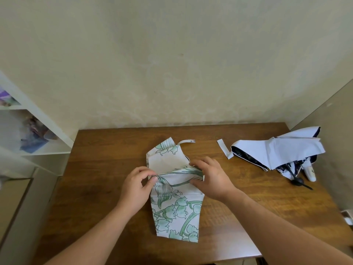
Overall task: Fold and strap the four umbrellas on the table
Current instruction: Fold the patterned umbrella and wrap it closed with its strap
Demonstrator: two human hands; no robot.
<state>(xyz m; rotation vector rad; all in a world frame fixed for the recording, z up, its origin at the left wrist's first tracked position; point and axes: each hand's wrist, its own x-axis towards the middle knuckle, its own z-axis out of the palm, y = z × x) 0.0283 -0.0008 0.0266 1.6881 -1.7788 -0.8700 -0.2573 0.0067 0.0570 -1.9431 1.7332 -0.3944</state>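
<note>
A white umbrella with a green flower print (176,209) lies flat in the middle of the brown table (99,169), collapsed, its canopy in pleats. Its strap (186,141) with a snap lies loose at the far end. My left hand (136,190) pinches a fabric fold at the canopy's left edge. My right hand (212,177) grips the same fold at the right edge. A second umbrella, pale blue outside and dark inside (277,152), lies unfolded at the far right, its strap (224,149) loose and its handle (310,172) toward me.
The table stands against a beige wall, with another wall close on the right. A white shelf unit (38,131) with items stands to the left. A small white object (348,217) sits at the table's right edge.
</note>
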